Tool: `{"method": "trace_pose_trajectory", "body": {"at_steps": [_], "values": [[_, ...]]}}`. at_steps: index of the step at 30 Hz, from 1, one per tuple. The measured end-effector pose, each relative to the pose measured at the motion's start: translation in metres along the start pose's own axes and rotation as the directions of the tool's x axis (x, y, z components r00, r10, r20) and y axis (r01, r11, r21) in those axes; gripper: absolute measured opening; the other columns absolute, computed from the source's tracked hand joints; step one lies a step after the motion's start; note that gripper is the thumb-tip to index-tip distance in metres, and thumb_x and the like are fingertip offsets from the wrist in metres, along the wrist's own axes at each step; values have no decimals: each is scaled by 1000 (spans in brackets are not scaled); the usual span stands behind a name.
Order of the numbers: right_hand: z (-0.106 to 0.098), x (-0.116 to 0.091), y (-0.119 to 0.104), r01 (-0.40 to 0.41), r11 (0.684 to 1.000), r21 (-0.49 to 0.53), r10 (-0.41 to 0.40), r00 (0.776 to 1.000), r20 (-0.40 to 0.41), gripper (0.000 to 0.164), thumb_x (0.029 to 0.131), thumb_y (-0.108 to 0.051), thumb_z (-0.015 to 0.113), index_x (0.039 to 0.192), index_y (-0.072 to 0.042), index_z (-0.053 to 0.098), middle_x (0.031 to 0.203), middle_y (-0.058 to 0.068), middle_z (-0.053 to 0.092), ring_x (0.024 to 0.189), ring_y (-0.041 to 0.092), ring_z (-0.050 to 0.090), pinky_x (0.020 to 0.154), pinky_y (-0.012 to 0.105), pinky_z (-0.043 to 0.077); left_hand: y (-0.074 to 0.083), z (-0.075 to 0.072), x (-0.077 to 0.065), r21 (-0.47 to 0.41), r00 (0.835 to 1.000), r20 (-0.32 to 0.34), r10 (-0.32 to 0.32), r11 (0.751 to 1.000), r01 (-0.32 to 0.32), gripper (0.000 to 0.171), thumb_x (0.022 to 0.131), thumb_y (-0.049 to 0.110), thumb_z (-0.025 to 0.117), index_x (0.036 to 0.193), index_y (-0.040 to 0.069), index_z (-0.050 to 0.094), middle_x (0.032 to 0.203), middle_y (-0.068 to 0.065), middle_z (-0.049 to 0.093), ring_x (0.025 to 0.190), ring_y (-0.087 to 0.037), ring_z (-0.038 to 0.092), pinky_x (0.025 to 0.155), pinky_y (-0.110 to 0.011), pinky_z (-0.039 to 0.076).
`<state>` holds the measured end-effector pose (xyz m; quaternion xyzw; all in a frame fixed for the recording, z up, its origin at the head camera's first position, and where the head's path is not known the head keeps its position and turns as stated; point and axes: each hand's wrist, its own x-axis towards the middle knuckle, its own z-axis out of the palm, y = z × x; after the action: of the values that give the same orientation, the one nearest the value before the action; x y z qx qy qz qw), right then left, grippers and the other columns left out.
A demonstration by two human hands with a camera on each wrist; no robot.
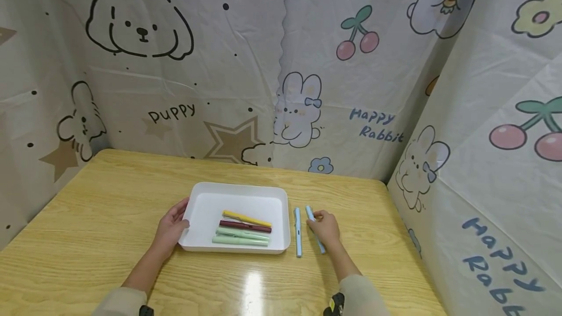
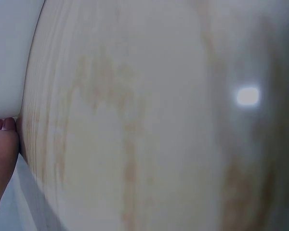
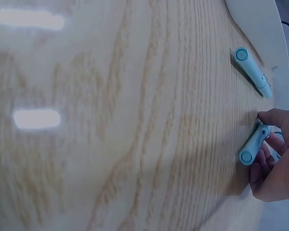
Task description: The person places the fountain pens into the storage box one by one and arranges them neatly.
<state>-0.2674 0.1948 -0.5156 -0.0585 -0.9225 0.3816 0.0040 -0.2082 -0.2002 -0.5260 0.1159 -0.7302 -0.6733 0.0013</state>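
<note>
A white tray (image 1: 206, 204) lies on the table with a yellow pen (image 1: 247, 218), a dark red pen (image 1: 246, 227) and two light green pens (image 1: 240, 241) in it. My left hand (image 1: 170, 230) grips the tray's left side, its thumb at the rim; the left wrist view catches only part of that hand by the tray wall (image 2: 7, 62). To the right of the tray, my right hand (image 1: 326, 228) pinches a light blue pen (image 1: 310, 213) between thumb and fingers, close to the tabletop. Another light blue pen (image 1: 298, 233) lies between this hand and the tray.
The wooden table (image 1: 131, 174) carries all of this. Patterned cloth (image 1: 246, 77) hangs behind the table's back edge and along both sides, with the right cloth (image 1: 474, 199) close to the table edge.
</note>
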Motion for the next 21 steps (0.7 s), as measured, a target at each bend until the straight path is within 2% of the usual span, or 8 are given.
{"method": "trace_pose_trajectory", "body": {"at_steps": [4,8,16,18,21], "values": [[0,1,4,-15,1000,21,15,1000,-2,33,82,-18,66,108,3,64,96,18,67,82,23,62,65,30,50,0,1,0,-9,1000,-4,-1,1000,0,70,82,-10,39,148,5,23,152,-18,26,140,-29,26,115,-43,23],[1,1,3,-29,999,35,29,1000,-9,31,81,-17,66,107,1,65,95,17,68,83,22,62,66,29,49,-1,1,0,-10,1000,-5,-1,1000,0,70,82,-10,39,148,5,23,153,-18,25,140,-30,25,115,-43,23],[1,0,1,8,1000,-15,-9,1000,-25,28,79,-12,65,104,3,67,91,16,66,80,22,60,65,30,46,-2,0,1,-20,1000,-13,1,1000,-2,70,80,-10,39,147,5,25,152,-18,27,139,-29,28,114,-42,25],[0,-1,1,17,999,-40,-18,1000,-25,29,79,-12,64,104,2,67,90,15,63,77,21,57,62,27,44,-2,1,1,-17,1000,-15,2,1000,-2,70,80,-9,40,147,5,25,152,-18,28,139,-29,28,112,-35,29],[0,-2,0,19,997,-78,-21,1000,-21,29,79,-11,63,105,2,67,87,13,56,72,19,50,58,25,38,-1,1,0,-20,1000,-14,12,1000,-12,70,80,-10,40,147,5,26,151,-18,28,138,-29,29,101,-13,35]]}}
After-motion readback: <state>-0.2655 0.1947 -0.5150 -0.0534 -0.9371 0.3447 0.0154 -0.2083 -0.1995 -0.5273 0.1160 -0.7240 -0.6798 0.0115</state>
